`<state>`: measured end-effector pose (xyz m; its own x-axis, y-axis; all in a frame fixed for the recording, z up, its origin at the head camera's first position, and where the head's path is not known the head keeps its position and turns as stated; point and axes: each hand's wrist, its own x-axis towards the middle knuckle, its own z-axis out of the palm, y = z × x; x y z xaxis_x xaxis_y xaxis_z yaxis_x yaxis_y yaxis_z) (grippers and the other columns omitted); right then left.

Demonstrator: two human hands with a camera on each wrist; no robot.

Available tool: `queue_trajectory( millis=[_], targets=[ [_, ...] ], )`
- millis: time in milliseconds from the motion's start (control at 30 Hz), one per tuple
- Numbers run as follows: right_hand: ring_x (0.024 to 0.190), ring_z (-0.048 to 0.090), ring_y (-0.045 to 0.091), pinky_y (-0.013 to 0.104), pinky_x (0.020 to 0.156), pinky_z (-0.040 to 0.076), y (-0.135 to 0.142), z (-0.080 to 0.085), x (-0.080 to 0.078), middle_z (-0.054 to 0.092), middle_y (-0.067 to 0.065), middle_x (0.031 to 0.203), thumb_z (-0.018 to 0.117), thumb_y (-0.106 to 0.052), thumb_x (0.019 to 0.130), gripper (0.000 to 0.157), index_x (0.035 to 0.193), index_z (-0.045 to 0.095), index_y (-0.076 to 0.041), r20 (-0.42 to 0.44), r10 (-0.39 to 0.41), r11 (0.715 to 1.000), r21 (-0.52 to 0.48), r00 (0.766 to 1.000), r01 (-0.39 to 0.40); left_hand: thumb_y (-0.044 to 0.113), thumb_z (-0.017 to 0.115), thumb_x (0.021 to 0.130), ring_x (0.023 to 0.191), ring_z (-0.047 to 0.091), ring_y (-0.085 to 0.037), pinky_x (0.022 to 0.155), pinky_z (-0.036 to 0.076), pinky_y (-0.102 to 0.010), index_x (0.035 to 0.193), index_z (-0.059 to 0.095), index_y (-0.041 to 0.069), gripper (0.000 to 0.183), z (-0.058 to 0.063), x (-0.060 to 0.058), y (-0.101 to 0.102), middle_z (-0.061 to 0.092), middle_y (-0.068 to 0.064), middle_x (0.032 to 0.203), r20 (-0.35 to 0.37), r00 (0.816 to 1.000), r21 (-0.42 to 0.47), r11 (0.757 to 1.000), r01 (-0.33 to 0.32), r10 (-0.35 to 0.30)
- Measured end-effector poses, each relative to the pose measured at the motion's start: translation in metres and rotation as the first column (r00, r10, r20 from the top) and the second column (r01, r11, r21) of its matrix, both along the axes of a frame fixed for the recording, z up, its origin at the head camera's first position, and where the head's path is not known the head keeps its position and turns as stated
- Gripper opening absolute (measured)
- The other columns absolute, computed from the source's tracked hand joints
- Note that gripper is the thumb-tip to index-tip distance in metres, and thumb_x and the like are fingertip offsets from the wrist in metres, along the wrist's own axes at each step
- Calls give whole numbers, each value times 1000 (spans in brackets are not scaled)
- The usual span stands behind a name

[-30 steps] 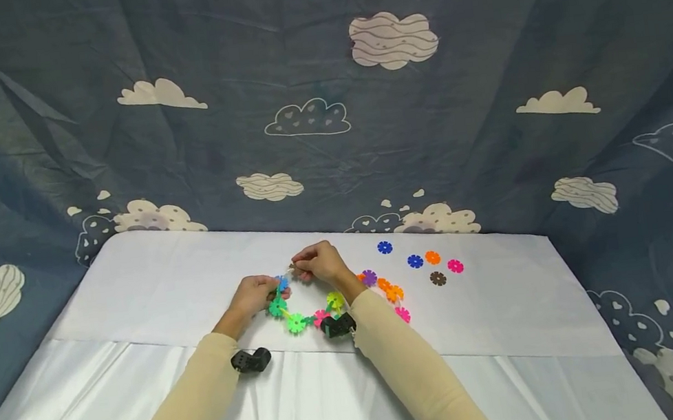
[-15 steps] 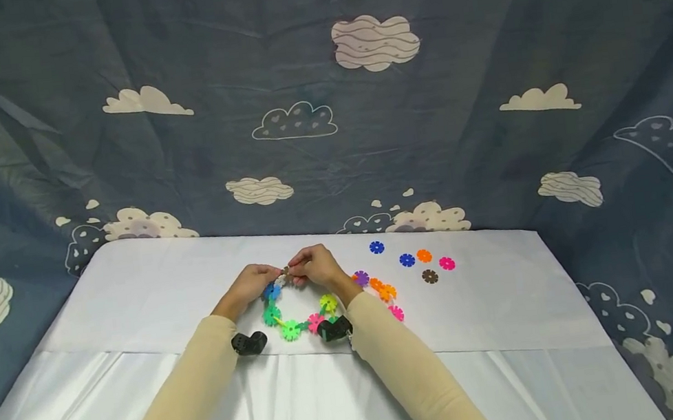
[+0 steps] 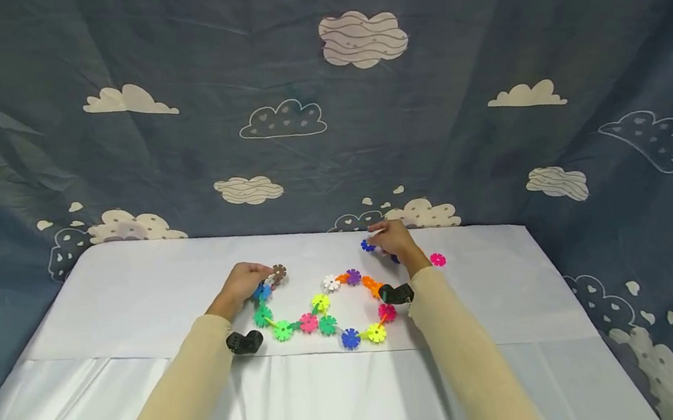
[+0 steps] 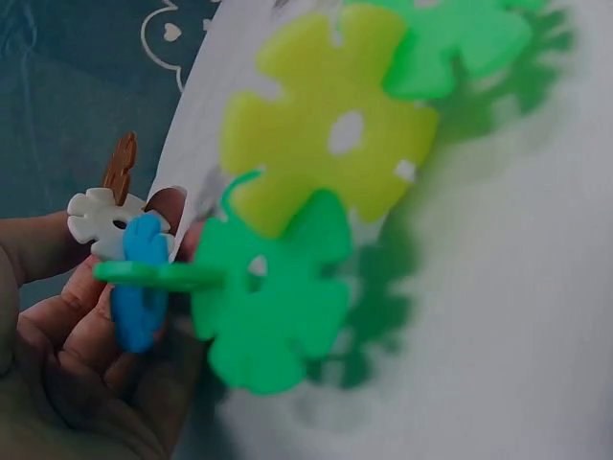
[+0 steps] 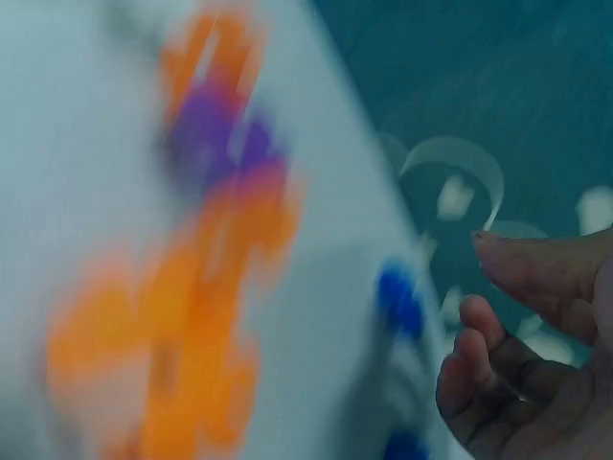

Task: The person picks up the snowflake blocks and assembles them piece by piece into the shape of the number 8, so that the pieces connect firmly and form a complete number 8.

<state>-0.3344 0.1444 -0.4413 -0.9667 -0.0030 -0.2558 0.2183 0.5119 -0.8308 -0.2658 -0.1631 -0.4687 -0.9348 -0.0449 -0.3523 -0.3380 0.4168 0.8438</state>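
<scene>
My left hand [image 3: 241, 287] grips the upper left end of a chain of flower-shaped interlocking discs [image 3: 283, 330]. In the left wrist view its fingers are around a white disc [image 4: 94, 222] and a light blue disc [image 4: 141, 302], with a brown disc [image 4: 120, 171] slotted upright into the white one. Green and yellow discs follow along the chain. My right hand [image 3: 396, 239] hovers at the back of the table beside a loose blue disc [image 3: 367, 245]. Thumb and fingers stand apart with nothing between them in the right wrist view, which is blurred.
The chain curves on to the right through a yellow disc [image 3: 377, 333], a purple disc [image 3: 353, 277] and a white disc [image 3: 330, 283]. A loose pink disc [image 3: 438, 259] lies right of my right hand. A cloud-print cloth [image 3: 268, 51] hangs behind the white table [image 3: 507, 287].
My right hand brought the brown disc to the chain's end, let it go there and moved right to the loose blue discs. My left hand has kept hold of the chain.
</scene>
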Motion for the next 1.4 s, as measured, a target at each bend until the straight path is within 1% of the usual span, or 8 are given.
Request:
queue_trajectory(
  millis=[100, 233, 333, 467, 867, 1133, 1300, 1400],
  targets=[
    [75, 52, 19, 27, 68, 48, 9, -10, -5, 59, 17, 113, 68, -12, 89, 44, 132, 57, -6, 20, 84, 982, 168, 996, -86, 17, 52, 100, 105, 57, -25, 97, 43, -41, 114, 63, -4, 28, 0, 1, 0, 59, -20, 123, -9, 1000, 3, 1000, -9, 9],
    [91, 54, 25, 34, 83, 50, 8, -16, -10, 57, 18, 115, 70, -16, 89, 46, 132, 57, -7, -11, 190, 920, 352, 982, -174, 16, 51, 100, 89, 62, -17, 91, 46, -35, 113, 64, -4, 27, -2, 1, 2, 60, -20, 121, -13, 1000, 17, 1000, -15, 15],
    [94, 53, 29, 40, 88, 48, 6, -15, -12, 59, 18, 108, 69, -14, 89, 36, 123, 62, -5, -24, 223, 891, 411, 975, -194, 16, 51, 100, 87, 62, -16, 89, 47, -33, 114, 63, -3, 26, -3, 1, 5, 59, -19, 122, -4, 1000, 38, 999, -14, 14],
    [89, 53, 27, 39, 87, 47, 6, -14, -14, 59, 14, 101, 70, -13, 89, 21, 106, 65, -3, -20, 239, 867, 454, 971, -204, 16, 51, 100, 101, 58, -23, 91, 45, -36, 114, 62, -4, 27, -3, 2, 8, 59, -20, 122, -5, 1000, 32, 999, -4, 4],
    [88, 52, 25, 36, 86, 46, 14, -17, -10, 59, 10, 94, 75, -19, 86, 22, 100, 68, -4, 14, 266, 846, 475, 964, -241, 21, 51, 100, 119, 49, -30, 103, 39, -45, 118, 62, -3, 31, -3, 8, 7, 56, -19, 127, 12, 1000, 28, 1000, -3, 2],
    [84, 52, 22, 33, 79, 46, 15, -15, -6, 60, 9, 89, 76, -16, 84, 21, 98, 68, -2, 6, 302, 850, 451, 953, -272, 25, 55, 99, 111, 51, -28, 98, 42, -43, 114, 62, -2, 32, -1, 9, 7, 57, -18, 123, 3, 1000, 24, 1000, -15, 15],
    [84, 51, 22, 32, 80, 46, 22, -14, -4, 58, 8, 90, 79, -11, 80, 26, 100, 66, -2, 15, 370, 841, 420, 929, -342, 25, 55, 99, 111, 51, -28, 99, 41, -44, 115, 63, -2, 32, -3, 8, 7, 58, -18, 124, -6, 1000, -6, 1000, -10, 10],
    [81, 50, 22, 31, 77, 45, 24, -13, -3, 55, 7, 84, 81, -9, 78, 24, 93, 63, -2, 1, 384, 839, 417, 923, -350, 25, 55, 99, 108, 51, -27, 98, 41, -43, 115, 63, -2, 32, -3, 8, 8, 58, -18, 123, -6, 1000, -9, 1000, -6, 6]
  ],
)
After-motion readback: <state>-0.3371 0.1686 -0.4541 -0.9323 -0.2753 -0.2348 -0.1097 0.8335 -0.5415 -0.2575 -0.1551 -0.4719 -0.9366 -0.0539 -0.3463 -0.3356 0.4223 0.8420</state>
